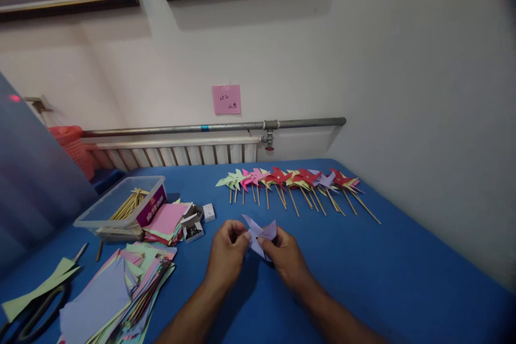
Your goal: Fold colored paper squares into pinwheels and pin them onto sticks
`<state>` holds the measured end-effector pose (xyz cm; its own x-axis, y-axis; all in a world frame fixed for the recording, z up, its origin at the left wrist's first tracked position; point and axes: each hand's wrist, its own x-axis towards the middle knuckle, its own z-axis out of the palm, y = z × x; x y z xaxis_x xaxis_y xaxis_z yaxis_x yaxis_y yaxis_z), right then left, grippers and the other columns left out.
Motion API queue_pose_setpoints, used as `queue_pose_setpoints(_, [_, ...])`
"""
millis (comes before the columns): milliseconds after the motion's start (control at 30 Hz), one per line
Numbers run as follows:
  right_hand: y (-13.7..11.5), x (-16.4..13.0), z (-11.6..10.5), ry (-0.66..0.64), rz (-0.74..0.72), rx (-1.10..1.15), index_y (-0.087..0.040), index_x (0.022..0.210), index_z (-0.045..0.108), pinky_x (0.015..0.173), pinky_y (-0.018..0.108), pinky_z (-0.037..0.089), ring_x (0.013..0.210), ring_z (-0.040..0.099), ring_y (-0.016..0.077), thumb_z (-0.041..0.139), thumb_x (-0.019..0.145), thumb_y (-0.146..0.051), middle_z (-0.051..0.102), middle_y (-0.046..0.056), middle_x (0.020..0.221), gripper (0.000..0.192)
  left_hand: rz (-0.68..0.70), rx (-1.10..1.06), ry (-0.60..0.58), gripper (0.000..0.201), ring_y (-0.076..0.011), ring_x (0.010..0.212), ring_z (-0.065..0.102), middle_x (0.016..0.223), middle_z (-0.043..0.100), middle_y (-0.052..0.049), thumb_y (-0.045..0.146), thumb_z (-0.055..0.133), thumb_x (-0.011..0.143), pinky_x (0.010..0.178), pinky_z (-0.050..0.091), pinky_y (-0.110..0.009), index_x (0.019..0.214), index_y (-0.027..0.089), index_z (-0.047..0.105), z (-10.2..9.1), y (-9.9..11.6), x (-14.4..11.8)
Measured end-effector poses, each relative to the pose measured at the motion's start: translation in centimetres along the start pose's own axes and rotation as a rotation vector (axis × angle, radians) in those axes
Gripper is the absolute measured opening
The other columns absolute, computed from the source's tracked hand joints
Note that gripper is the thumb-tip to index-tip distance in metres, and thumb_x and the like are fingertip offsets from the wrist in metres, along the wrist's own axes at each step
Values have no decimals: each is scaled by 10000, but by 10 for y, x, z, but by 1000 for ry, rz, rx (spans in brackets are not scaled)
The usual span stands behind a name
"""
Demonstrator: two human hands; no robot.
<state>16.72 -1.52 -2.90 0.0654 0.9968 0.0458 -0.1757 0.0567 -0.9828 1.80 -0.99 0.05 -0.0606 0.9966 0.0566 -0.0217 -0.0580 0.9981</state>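
Note:
My left hand [226, 255] and my right hand [284, 259] meet over the blue table [382, 279], both pinching a folded lilac paper pinwheel head [260, 232]. Its corners are bent toward the middle, where my fingertips press. Behind it lies a row of finished pinwheels [298, 183] on thin wooden sticks, in green, pink, red, yellow and lilac.
A clear plastic box of wooden sticks [123, 207] stands at the left, beside a stack of pink paper squares [167, 221] and small open boxes of pins [193, 226]. Loose coloured paper sheets [116, 293] and black scissors [36, 309] lie near left. A radiator [181, 153] and wall close the far side.

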Motion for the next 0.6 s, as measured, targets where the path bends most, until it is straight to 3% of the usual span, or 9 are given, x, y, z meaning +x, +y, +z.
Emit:
queue_pose_setpoints(100, [-3, -1, 0, 1, 14, 11, -220, 884, 732, 654, 303, 500, 696, 622, 203, 840, 711, -454, 742, 14, 779, 310, -142, -121, -51, 398, -131, 608, 566, 692, 678, 6, 424, 903, 585, 610, 419, -246, 825, 171, 712, 0, -4, 5])
queue_pose_setpoints(200, [-7, -4, 1, -29, 23, -11, -227, 853, 718, 647, 299, 488, 697, 615, 204, 821, 721, -434, 714, 3, 749, 266, -229, -163, -126, 418, -118, 555, 547, 641, 675, -3, 463, 926, 579, 584, 394, -244, 786, 150, 743, 0, -14, 8])
queue_pose_setpoints(400, [-7, -6, 2, -50, 22, -27, -224, 843, 714, 635, 293, 485, 710, 625, 208, 833, 730, -427, 717, 0, 754, 261, -201, -203, -125, 352, -114, 562, 527, 623, 674, -8, 415, 916, 529, 593, 384, -247, 679, 154, 733, 1, -31, 12])
queue_pose_setpoints(600, [-2, -4, 2, -39, 15, -46, -213, 869, 745, 650, 301, 499, 757, 664, 228, 839, 728, -434, 770, 25, 829, 278, -158, -147, -145, 239, -113, 588, 510, 604, 638, 12, 328, 861, 561, 607, 380, -240, 638, 160, 708, 1, -18, 9])
